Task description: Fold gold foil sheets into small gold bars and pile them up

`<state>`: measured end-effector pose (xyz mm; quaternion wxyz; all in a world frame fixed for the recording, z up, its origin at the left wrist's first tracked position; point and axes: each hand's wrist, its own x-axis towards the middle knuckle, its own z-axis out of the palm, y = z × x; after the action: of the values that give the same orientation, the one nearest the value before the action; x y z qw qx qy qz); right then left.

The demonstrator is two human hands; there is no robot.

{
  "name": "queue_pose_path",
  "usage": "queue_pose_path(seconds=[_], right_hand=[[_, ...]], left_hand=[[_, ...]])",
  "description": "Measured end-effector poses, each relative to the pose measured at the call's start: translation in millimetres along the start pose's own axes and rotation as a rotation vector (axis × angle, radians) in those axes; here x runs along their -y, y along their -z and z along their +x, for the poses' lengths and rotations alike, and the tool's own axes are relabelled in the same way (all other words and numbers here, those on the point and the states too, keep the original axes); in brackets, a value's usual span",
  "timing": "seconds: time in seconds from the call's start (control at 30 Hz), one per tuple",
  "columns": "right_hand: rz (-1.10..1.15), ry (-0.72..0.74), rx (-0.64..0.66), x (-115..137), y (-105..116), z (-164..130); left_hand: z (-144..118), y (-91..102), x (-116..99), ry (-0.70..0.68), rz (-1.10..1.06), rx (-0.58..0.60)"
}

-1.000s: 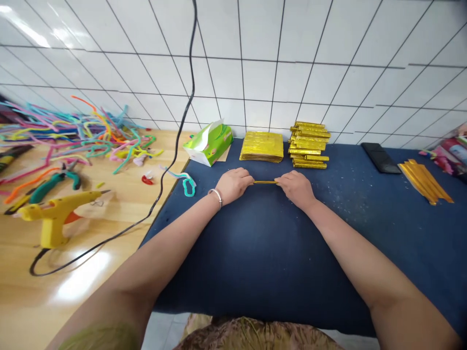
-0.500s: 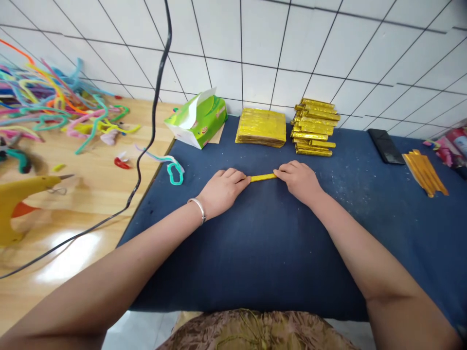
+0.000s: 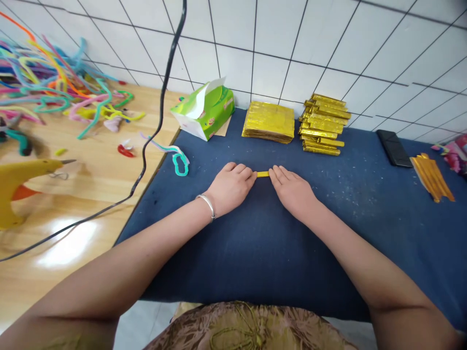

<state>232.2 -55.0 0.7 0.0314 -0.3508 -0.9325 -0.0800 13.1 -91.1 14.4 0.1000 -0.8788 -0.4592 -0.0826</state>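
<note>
White glazed tiles with dark grout backed the worktop [image 3: 365,194], whose near part was covered in dark blue felt-like cloth flecked with pale specks, while a glossy pale wood surface [image 3: 73,233] lay alongside. Compared with half a second earlier, the two hands had closed in on each other, so that only a short stub of the gold foil strip [image 3: 262,174] showed between them where a longer stretch had been visible. By that sign the narrow strip was being pressed or rolled flat on the cloth, well along its length. The left hand [image 3: 233,187] lay palm down, fingers together, pressing its end of the strip; the right hand [image 3: 292,189] did the same on the other end. A silver bangle [image 3: 207,205] circled the left wrist.

Behind the hands sat a flat stack of shiny gold foil sheets [image 3: 269,121] and a pile of folded gold bars [image 3: 324,124], crinkled and reflective. A green tissue box [image 3: 207,109] stood tilted nearby; fuzzy, coloured pipe cleaners [image 3: 54,92] sprawled on the wood, beside a yellow glue gun [image 3: 22,182].
</note>
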Motion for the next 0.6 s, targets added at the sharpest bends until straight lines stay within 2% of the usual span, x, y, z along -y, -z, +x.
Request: queue_pose_path(seconds=[0.2,0.4,0.6], right_hand=[[0.075,-0.024,-0.02,-0.5,-0.4,-3.0],[0.089,-0.017,0.035,-3.8,2.8,-4.2],[0.101,-0.007,0.027,-6.2,0.4,-5.0]], left_hand=[[-8.0,2.1,-4.0,-0.035,0.047,0.01],[-8.0,3.9,-3.1,-0.005,0.03,0.028],[-6.5,-1.9,-2.9,0.036,-0.064,-0.044]])
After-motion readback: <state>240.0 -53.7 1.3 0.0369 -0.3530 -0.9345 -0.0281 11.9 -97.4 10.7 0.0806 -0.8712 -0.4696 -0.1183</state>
